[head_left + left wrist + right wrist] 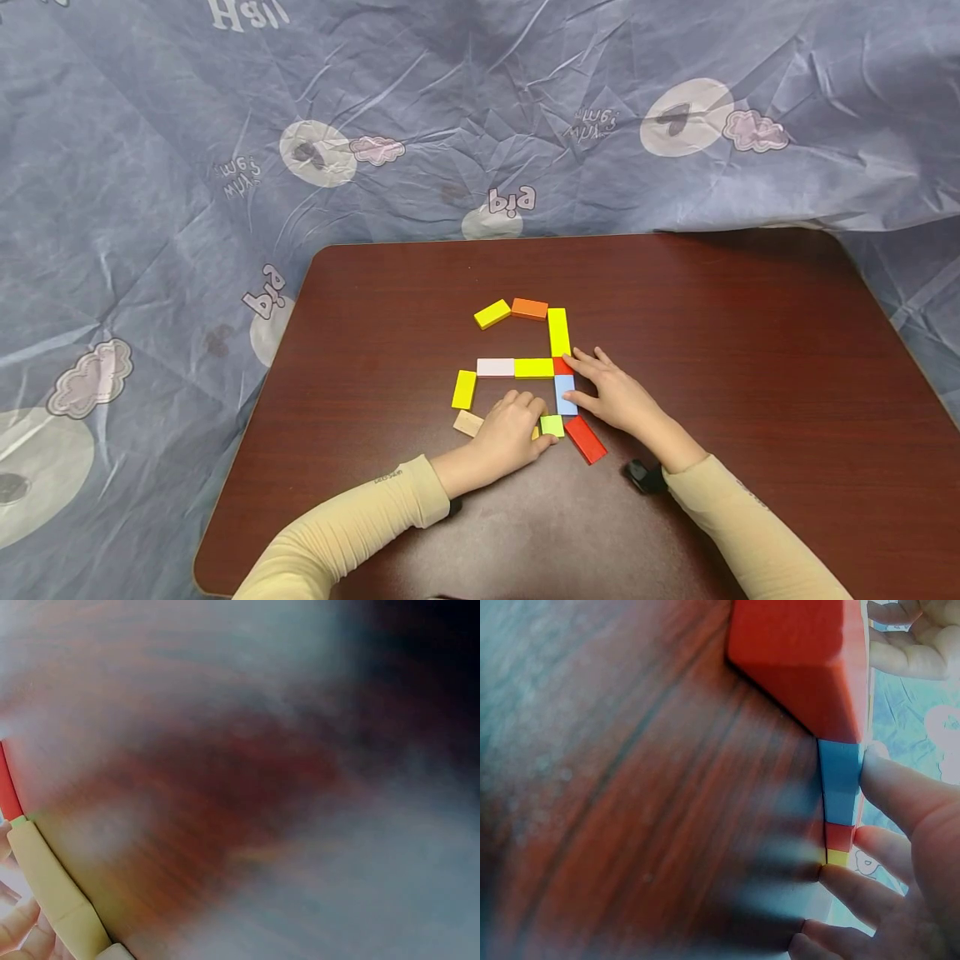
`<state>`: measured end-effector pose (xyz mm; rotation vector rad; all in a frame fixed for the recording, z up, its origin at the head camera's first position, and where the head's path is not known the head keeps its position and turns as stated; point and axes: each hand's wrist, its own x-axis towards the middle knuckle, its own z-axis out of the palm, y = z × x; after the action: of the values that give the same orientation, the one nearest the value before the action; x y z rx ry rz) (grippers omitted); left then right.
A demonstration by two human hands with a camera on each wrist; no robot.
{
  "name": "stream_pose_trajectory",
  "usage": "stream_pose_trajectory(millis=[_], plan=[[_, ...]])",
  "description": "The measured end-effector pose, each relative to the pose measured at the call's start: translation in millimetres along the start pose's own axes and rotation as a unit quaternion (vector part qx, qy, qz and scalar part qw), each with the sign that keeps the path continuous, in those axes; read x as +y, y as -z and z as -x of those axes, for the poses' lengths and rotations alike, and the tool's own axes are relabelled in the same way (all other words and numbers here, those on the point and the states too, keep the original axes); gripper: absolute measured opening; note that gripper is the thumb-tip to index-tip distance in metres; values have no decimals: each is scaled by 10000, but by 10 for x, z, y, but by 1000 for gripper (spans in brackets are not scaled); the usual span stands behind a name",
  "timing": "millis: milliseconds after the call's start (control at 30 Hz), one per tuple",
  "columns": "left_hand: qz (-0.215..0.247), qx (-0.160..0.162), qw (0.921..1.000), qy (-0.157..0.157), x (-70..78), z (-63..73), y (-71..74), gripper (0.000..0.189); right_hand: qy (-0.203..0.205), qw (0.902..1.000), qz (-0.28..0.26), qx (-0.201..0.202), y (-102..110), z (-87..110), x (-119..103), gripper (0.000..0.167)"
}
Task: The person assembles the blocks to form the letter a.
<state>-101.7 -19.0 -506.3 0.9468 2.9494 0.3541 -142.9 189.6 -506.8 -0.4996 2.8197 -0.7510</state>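
Small rectangular wooden blocks form connected rows on the table. My left hand (506, 433) lies over the bottom row, fingers loosely bent, thumb beside the lime green block (552, 426). Beneath this hand a yellow block (52, 892) is partly hidden in the head view; the left wrist view shows its side. My right hand (618, 396) reaches in from the right with spread fingers. Its thumb touches the light blue block (566, 395), its index finger the small red block (562, 365) above. A longer red block (586, 440) lies slanted beside the green one.
A white block (496, 367) and a yellow block (533, 367) make the middle row. Farther off are an orange block (529, 309) and two yellow ones. A plain wood block (467, 423) sits left of my left hand. Behind the brown table (720, 317) hangs a blue-grey cloth (465, 108).
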Motion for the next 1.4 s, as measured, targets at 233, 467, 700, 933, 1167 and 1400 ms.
stream_pose_trajectory(millis=[233,467,700,933,1167,1400], plan=[[33,18,10000,18,-3,11,10,32,5,10000,7,-30,-2,-3,10,64],[123,-44,9999,23,-7,15,12,38,7,10000,-5,-43,-3,-5,11,66],[310,-291,9991,-83,-74,42,49,53,-16,9999,-9,-120,5,-9,9,67],[243,-384,9987,-249,-117,69,46,54,14,10000,27,-90,-10,-17,15,67],[384,-467,9980,-164,-117,67,53,58,18,10000,48,-67,-18,-22,29,67],[356,-815,9960,33,-171,105,138,55,20,9999,7,-115,-18,-21,33,66]])
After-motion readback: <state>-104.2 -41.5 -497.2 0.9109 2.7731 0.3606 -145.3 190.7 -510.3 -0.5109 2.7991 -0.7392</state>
